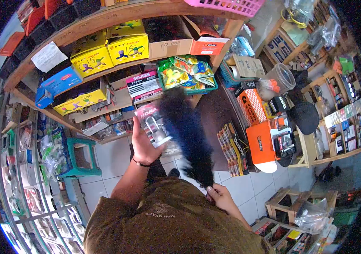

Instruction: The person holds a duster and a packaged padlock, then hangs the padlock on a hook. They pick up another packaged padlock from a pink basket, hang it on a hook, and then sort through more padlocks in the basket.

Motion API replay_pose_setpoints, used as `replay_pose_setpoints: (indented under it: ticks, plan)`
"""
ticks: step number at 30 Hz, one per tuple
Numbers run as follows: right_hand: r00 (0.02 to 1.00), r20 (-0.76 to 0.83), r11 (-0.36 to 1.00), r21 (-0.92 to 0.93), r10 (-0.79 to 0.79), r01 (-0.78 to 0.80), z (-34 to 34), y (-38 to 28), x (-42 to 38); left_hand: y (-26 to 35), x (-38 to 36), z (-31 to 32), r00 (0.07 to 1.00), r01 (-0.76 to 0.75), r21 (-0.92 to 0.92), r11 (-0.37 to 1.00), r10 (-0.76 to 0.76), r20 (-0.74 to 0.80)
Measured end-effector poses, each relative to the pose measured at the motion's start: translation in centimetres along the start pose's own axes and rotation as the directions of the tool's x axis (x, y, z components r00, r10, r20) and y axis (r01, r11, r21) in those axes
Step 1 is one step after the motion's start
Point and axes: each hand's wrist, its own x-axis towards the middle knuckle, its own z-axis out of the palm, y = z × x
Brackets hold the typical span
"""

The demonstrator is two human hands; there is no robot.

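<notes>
Above a floor of pale square tiles (108, 158), a flat pack of card and clear plastic (148, 112) with a silvery metal padlock (158, 132) in it is held up by the left hand (145, 146), its grip pinching the pack between thumb and fingers. By the right hand (220, 195) a long, fluffy black-and-blue duster (191, 139) is held, the grip being closed round its handle end. The duster is blurred; whether the pack is touched or only passed close by cannot be told. Dusting of the pack is judged to be the step in hand; for the next move, a steady hold and light strokes across the pack's face seem to be called for.

On the card, "MONA" can be read. "SOLIGEN" and "12pcs" are printed on a pink, black and white cardboard box (144, 84). Yellow cardboard boxes (127, 44) are marked with what seems to be "SKT" and "BIBCOCK", with "15" handwritten. "10.000" is written on a plain brown cardboard box (172, 47), and "CML" is borne by an orange-and-white carton (209, 45) beside it.
</notes>
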Motion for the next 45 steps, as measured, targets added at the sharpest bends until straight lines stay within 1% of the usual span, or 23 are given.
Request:
replay_pose_setpoints:
  ticks: [2, 3, 4, 7, 9, 10, 12, 14, 16, 17, 20, 21, 25, 26, 28, 30, 33, 34, 36, 38, 40, 42, 45]
  plan:
    - [0.999, 0.028, 0.997, -0.062, -0.034, 0.036, -0.3, -1.0, 0.7, 0.4, 0.7, -0.8, 0.999, 0.025, -0.074, 0.997, -0.028, -0.043]
    - [0.992, 0.103, 0.973, -0.210, -0.075, 0.095, -0.7, -1.2, 1.0, 0.3, 1.2, -1.7, 0.978, -0.019, 0.174, 0.985, -0.018, 0.209]
    - [0.979, 0.178, 0.924, -0.346, -0.104, 0.161, -0.8, -1.3, 1.3, 0.5, 2.3, -2.7, 0.991, 0.083, 0.205, 0.975, -0.060, -0.116]
    - [0.997, 0.082, 0.978, -0.207, -0.016, 0.033, 0.0, -0.5, 2.3, 0.6, 3.3, -4.6, 0.990, 0.090, 0.112, 0.990, -0.102, 0.098]
    - [0.999, 0.024, 0.999, -0.016, 0.036, -0.036, 0.2, -0.5, 2.2, 0.7, 2.8, -3.5, 0.946, 0.211, -0.375, 0.903, -0.092, 0.310]
    - [0.999, 0.025, 0.999, -0.026, 0.036, -0.035, -0.2, -0.4, 2.1, 0.5, 2.8, -2.9, 0.946, 0.207, -0.381, 0.901, -0.085, 0.313]
    - [0.994, 0.111, 0.959, -0.277, -0.023, 0.053, -1.2, 0.2, 1.9, 0.1, 2.9, -1.9, 0.985, 0.105, 0.134, 0.986, -0.121, 0.125]
    - [0.991, 0.114, 0.948, -0.304, -0.065, 0.097, -1.4, -0.7, 1.8, -0.1, 3.5, -2.0, 0.980, 0.110, 0.136, 0.985, -0.130, 0.151]
    - [0.986, -0.052, 0.987, 0.031, 0.161, -0.160, -0.7, 0.6, 1.8, -0.2, 2.7, -1.4, 0.993, 0.079, -0.036, 0.996, -0.082, -0.080]
    - [0.989, -0.059, 0.990, 0.037, 0.137, -0.135, -0.4, 1.1, 1.8, -0.1, 2.8, -2.8, 0.997, 0.078, -0.020, 0.997, -0.078, -0.009]
    - [0.990, 0.138, 0.913, -0.401, -0.026, 0.080, -0.6, 0.9, 1.8, 0.0, 2.7, -2.0, 0.983, 0.172, 0.090, 0.981, -0.176, 0.045]
    - [0.989, 0.141, 0.914, -0.396, -0.033, 0.087, -0.3, 1.0, 1.8, -0.3, 3.3, -3.2, 0.988, 0.147, 0.184, 0.972, -0.135, -0.072]
    - [1.000, -0.003, 0.997, -0.080, -0.021, 0.021, 1.3, 1.8, 1.8, 0.9, 1.9, -0.3, 0.985, 0.157, -0.175, 0.972, -0.142, 0.098]
    - [0.999, -0.032, 0.998, 0.068, 0.014, -0.012, 1.4, 2.0, 1.8, 0.3, 1.7, -0.5, 0.995, 0.100, -0.056, 0.993, -0.102, -0.020]
    - [0.999, 0.048, 0.989, -0.147, -0.015, 0.022, 0.1, 0.9, 1.5, -0.6, 1.6, -0.1, 0.998, -0.033, -0.034, 0.999, 0.034, 0.048]
    - [0.991, 0.132, 0.936, -0.348, -0.014, 0.059, -0.4, 1.2, 1.3, 0.3, 2.8, -3.7, 0.961, 0.157, 0.114, 0.981, -0.179, 0.210]
    - [0.998, 0.004, 0.993, 0.097, 0.068, -0.068, 0.1, 3.2, 1.3, -0.2, 0.9, 0.5, 0.997, 0.081, -0.005, 0.997, -0.081, -0.010]
    - [0.998, 0.010, 0.993, 0.097, 0.067, -0.067, 0.0, 3.2, 1.2, 0.3, 1.0, 0.5, 0.980, 0.115, -0.025, 0.993, -0.110, 0.164]
    - [0.995, 0.084, 0.996, -0.086, 0.047, -0.040, -0.4, 2.9, 1.2, -0.4, 0.5, 0.9, 0.997, 0.075, 0.010, 0.997, -0.075, -0.019]
    - [0.989, 0.113, 0.981, -0.157, -0.095, 0.112, -0.6, 1.2, 1.3, -0.3, 1.4, -0.4, 0.963, 0.122, 0.195, 0.973, -0.164, 0.215]
    - [0.996, 0.044, 0.986, -0.149, -0.075, 0.081, -0.7, 1.2, 1.5, 0.3, 2.2, -2.5, 0.972, 0.147, 0.181, 0.972, -0.176, 0.154]
    - [0.998, -0.019, 0.998, -0.048, -0.053, 0.052, -0.4, 1.8, 2.0, 1.0, 1.6, -2.8, 0.949, 0.204, -0.188, 0.961, -0.147, 0.279]
    - [0.987, 0.123, 0.970, -0.206, -0.105, 0.129, -1.2, 1.6, 2.3, 0.1, 2.2, 0.2, 0.991, 0.099, 0.077, 0.992, -0.105, 0.080]
